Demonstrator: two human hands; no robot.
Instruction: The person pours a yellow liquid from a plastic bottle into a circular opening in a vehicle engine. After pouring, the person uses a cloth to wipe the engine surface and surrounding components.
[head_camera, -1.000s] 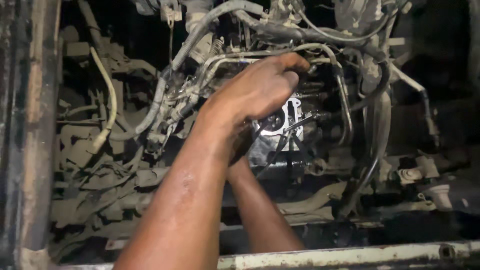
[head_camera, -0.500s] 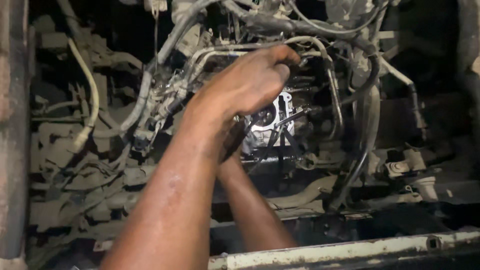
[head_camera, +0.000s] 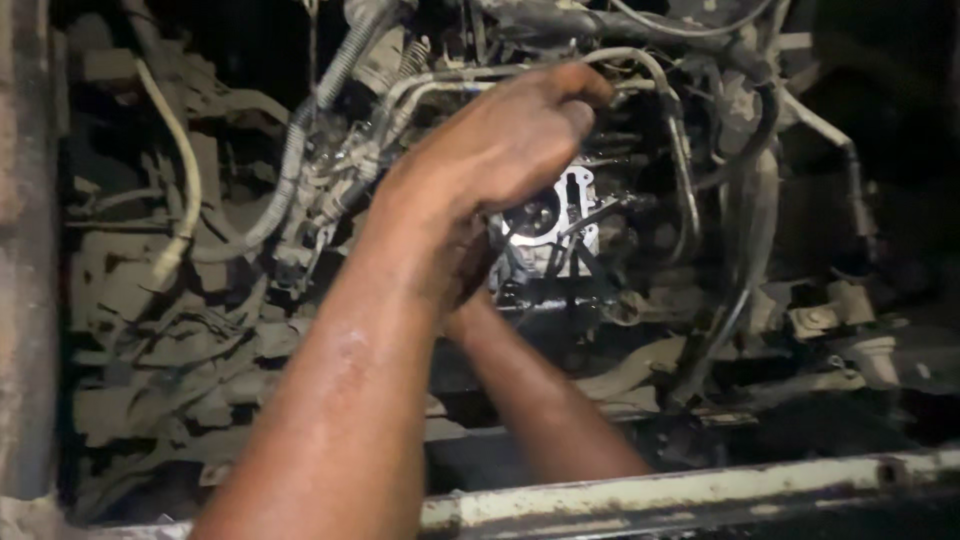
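My left hand (head_camera: 510, 150) arches over the bright metal part (head_camera: 560, 225) deep among the engine's hoses (head_camera: 290, 170), fingers curled, holding nothing I can see. My right hand is hidden behind it; its grip I cannot tell.

Over the last second the left hand (head_camera: 500, 150) has crept a little higher against the tangle of metal pipes (head_camera: 640, 70), its fingertips (head_camera: 580, 95) now hooked right at the top bend of the thin pipe where before they sat just under it. More of the bright metal housing (head_camera: 560, 215) shows below the fingers than it did. The right hand (head_camera: 470, 270) is tucked deeper beneath the left wrist, mostly hidden. The pale frame rail (head_camera: 700, 490) has slid lower in view.
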